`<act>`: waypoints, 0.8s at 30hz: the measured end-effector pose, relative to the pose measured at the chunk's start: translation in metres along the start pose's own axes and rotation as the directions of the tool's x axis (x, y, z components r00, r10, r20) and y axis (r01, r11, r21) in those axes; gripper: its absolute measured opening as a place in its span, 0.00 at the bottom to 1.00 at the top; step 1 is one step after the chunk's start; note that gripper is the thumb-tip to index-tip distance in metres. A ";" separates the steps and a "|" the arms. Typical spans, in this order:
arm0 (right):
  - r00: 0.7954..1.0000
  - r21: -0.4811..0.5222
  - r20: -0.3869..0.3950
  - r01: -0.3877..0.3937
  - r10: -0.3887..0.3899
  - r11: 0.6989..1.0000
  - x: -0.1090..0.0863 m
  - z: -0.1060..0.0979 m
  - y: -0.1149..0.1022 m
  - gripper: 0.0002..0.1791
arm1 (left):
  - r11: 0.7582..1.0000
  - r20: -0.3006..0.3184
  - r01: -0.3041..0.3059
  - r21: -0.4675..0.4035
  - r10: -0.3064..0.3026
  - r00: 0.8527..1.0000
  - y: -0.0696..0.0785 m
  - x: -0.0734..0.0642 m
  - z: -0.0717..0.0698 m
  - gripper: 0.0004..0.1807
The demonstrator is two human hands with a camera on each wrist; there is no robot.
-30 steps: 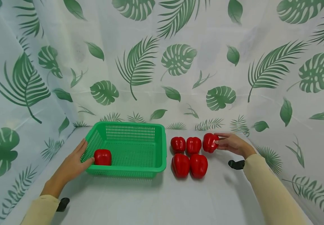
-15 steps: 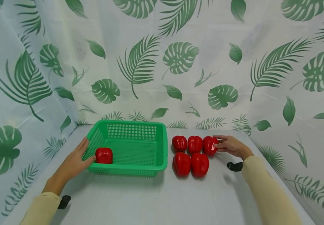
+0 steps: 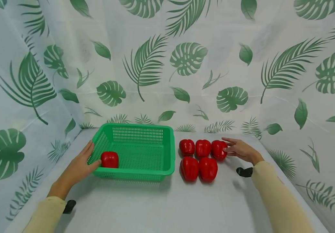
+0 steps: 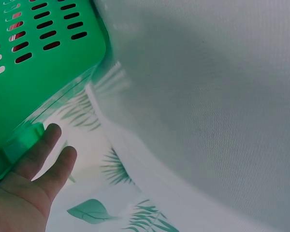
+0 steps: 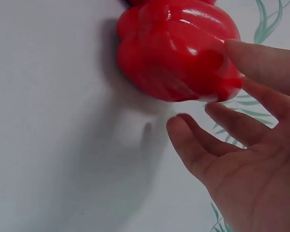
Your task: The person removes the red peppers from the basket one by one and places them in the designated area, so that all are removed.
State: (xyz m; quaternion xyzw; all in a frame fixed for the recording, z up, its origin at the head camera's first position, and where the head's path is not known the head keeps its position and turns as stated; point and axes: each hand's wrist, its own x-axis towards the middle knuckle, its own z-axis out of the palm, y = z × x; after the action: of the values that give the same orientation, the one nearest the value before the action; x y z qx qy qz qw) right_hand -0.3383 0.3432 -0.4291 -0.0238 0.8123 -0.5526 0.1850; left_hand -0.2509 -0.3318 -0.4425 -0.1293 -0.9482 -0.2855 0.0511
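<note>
My left hand (image 3: 78, 166) lies along the left side of the green plastic basket (image 3: 144, 171), its fingers extended against the rim. Inside the basket's near left corner sits one red bell pepper (image 3: 109, 159). To the right of the basket, red bell peppers stand close together in two rows. My right hand (image 3: 241, 150) is beside the far row's rightmost bell pepper (image 3: 219, 150), fingers spread and loosely bent. In the right wrist view the thumb overlaps that pepper's (image 5: 179, 53) edge, while other fingers stand apart from it; whether the thumb touches it I cannot tell.
Two bell peppers (image 3: 189, 169) form the near row; two more (image 3: 203, 148) complete the far row. A white cloth covers the table (image 3: 167, 207). Leaf-printed curtains (image 3: 156, 64) rise behind and at both sides. A black strap end (image 3: 244, 171) hangs under my right wrist.
The rightmost far-row pepper has shifted left against its neighbour, and my right hand's fingers have loosened from it. My left hand has stayed at the basket. The head view has drifted slightly.
</note>
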 end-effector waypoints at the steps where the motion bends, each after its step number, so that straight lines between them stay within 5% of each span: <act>1: 1.000 -0.015 -0.003 0.005 -0.005 1.000 0.000 0.000 -0.001 0.44 | 1.000 -0.003 -0.001 -0.003 0.001 1.000 0.000 0.000 0.000 0.50; 9: 0.994 -0.103 -0.070 0.071 -0.079 0.992 -0.001 0.001 -0.018 0.46 | 1.000 0.007 0.023 -0.011 -0.023 1.000 0.002 0.000 -0.001 0.51; 24: 0.972 -0.068 -0.039 0.230 -0.233 0.971 0.009 0.040 -0.072 0.44 | 0.999 0.008 0.039 -0.010 -0.039 0.999 0.004 0.002 -0.001 0.50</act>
State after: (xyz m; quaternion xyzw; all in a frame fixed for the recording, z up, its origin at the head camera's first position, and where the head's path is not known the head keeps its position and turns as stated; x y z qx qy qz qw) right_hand -0.3454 0.2773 -0.3790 -0.1113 0.8252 -0.5448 0.0996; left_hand -0.2513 -0.3291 -0.4397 -0.1121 -0.9494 -0.2906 0.0410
